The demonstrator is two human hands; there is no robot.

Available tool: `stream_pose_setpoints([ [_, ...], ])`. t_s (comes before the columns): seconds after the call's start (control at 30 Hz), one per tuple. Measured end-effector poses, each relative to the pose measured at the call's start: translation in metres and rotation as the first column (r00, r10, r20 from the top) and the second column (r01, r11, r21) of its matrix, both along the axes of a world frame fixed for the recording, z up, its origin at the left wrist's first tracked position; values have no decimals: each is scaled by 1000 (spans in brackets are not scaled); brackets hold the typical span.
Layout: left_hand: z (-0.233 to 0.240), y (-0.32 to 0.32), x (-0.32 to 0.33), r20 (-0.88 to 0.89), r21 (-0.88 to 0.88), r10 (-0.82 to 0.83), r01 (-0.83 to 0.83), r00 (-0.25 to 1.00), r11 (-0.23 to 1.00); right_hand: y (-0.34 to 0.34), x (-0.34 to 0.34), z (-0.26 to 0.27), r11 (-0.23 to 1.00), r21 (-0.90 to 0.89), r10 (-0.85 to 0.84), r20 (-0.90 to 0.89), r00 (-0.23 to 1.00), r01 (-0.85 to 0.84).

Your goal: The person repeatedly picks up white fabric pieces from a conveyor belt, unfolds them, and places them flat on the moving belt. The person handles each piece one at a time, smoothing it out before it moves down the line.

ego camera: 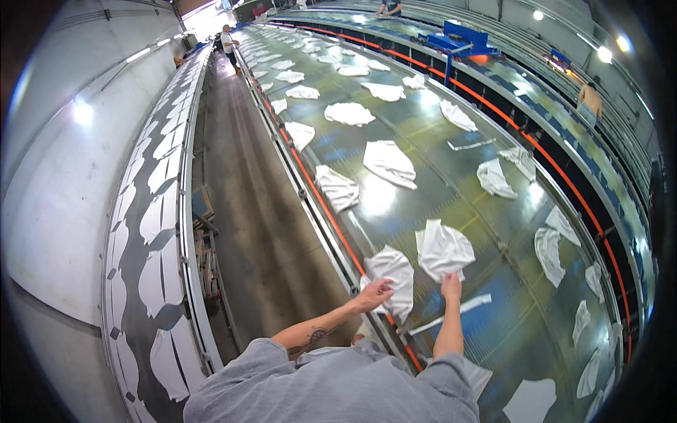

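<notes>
My right hand [451, 288] pinches the lower edge of a crumpled white fabric piece [443, 248] on the long printing table [465, 206]. Over a second white fabric piece [396, 272], close to the table's left edge, is my left hand [374, 296] with its fingers bent. Whether those fingers grip the cloth cannot be told. Between my forearms and the fabric lies a narrow white strip [455, 313], set at a slant. Another white piece [478, 376] is partly hidden by my right sleeve.
An orange-red line [333, 219] follows the table's left rail. Across the aisle [259, 211], another long table [132, 312] bears flat white cut pieces [161, 280]. A blue machine [457, 38] stands at a table on the right. Persons stand at the far aisle [228, 45] and at right [588, 100].
</notes>
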State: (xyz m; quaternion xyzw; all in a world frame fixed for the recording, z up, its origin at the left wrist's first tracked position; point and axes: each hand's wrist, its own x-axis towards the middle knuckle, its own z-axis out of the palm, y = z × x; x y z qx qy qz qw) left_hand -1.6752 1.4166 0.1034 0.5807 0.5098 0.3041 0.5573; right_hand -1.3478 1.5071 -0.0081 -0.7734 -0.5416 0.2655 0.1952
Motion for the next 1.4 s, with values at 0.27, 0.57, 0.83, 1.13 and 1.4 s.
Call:
stream_pose_setpoints([
  [0.27, -79, 123, 101, 152, -625, 63, 46, 986, 779, -16, -39, 57, 918, 318, -157, -260, 953, 238],
  [0.57, -109, 209, 169, 488, -861, 628, 218, 606, 459, -40, -144, 107, 423, 528, -628, -415, 658, 737],
  [0.83, -59, 305, 131, 519, -819, 541, 204, 662, 536, -1, -148, 126, -57, 74, -219, -974, 60, 996],
  [1.13, -20, 334, 20, 611, -681, 342, 254, 714, 687, -3, -191, 111, -220, -174, -16, -983, -182, 960],
  [1.4, -106, 292, -44, 273, -786, 358, -8, 893, 619, -18, -201, 23, -127, -458, -51, -883, -467, 880],
])
